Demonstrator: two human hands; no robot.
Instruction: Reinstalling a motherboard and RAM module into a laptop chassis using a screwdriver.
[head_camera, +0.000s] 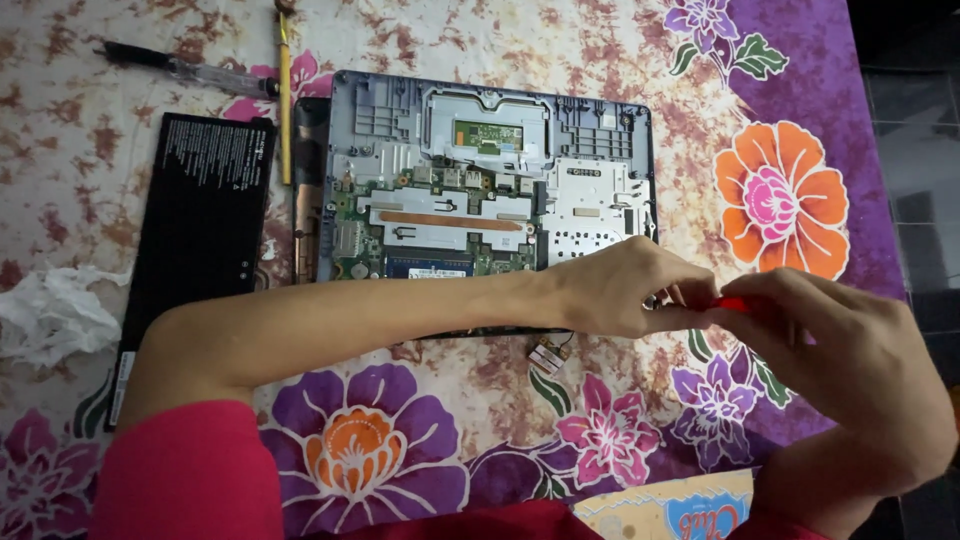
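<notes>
An opened laptop base (600, 140) lies upside down on a flowered cloth, its green circuit board (440, 230) and copper heat pipe exposed. My left hand (615, 285) reaches across the laptop's near right corner, fingers pinched together. My right hand (850, 370) meets it there, gripping a small red-handled tool (735, 303), mostly hidden by my fingers. A small loose card on wires (548, 355) lies just below my left wrist.
A long black battery pack (200, 230) lies left of the laptop. A yellow-shafted screwdriver (285, 100) and a black-handled screwdriver (185, 68) lie at the top left. Crumpled white tissue (50, 310) sits at the left edge. The cloth (780, 200) ends at the right.
</notes>
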